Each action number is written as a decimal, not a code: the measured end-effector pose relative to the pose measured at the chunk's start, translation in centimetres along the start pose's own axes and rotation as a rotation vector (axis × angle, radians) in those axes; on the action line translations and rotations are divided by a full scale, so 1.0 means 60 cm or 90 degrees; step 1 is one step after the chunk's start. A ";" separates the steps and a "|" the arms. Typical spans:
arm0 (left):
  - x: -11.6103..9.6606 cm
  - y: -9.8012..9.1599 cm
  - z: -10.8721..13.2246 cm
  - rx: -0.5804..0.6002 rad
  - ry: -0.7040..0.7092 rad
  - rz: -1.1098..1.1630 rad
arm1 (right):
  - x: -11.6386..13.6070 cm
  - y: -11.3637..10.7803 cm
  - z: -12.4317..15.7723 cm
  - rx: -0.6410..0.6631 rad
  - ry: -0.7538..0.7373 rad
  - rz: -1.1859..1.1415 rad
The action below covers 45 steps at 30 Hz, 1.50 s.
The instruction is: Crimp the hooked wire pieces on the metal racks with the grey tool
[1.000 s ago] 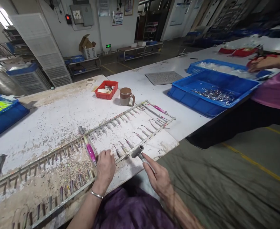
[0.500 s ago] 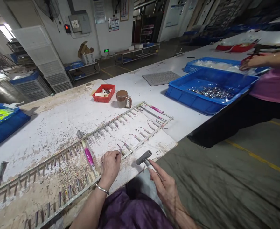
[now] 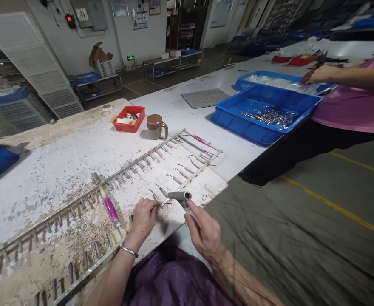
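Overall, the white surface (image 3: 168,100) bears a long metal rack (image 3: 142,157). Beyond it, a blue tray (image 3: 238,126) holds small shiny pieces (image 3: 270,118); a blue basket (image 3: 242,85) behind contains whitish material (image 3: 266,80). A red box (image 3: 128,126) holds white and dark bits. The right hand (image 3: 206,231) is clamped around a hammer-like tool (image 3: 178,196), beside the rack's near rail. The left hand (image 3: 145,219) has fingertips together at a thin hook (image 3: 165,204); grip cannot be confirmed.

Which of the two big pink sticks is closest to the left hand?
The pink stick left of the left hand, spanning the metal frame. The other pink stick lies at the frame's far right end.
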State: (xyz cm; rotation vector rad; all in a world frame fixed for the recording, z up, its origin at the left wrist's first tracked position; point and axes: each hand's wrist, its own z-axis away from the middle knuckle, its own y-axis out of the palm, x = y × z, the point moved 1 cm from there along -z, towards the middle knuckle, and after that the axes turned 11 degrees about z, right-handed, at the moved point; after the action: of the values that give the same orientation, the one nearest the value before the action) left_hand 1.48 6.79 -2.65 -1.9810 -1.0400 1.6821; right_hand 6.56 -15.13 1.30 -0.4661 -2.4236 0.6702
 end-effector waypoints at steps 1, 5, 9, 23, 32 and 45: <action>0.001 0.002 0.002 -0.004 0.005 -0.006 | 0.000 0.006 -0.001 0.005 -0.026 0.020; 0.002 0.007 0.005 -0.011 0.018 -0.026 | -0.003 0.014 -0.007 0.109 -0.084 0.062; -0.002 0.007 0.002 0.012 0.001 -0.018 | -0.004 -0.007 -0.019 0.058 -0.068 0.026; 0.001 0.014 0.004 0.008 0.011 -0.061 | -0.010 0.000 -0.007 0.016 -0.094 0.048; 0.007 0.023 0.006 -0.023 0.022 -0.036 | -0.014 0.004 -0.013 0.004 -0.074 -0.007; -0.003 0.010 0.002 -0.099 0.059 0.043 | -0.011 -0.006 -0.023 0.012 -0.114 0.072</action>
State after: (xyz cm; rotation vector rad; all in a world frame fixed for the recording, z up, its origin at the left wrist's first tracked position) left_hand 1.52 6.28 -2.97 -2.1926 -1.1112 1.5694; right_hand 7.88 -15.24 2.18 -0.5606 -2.5714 0.8134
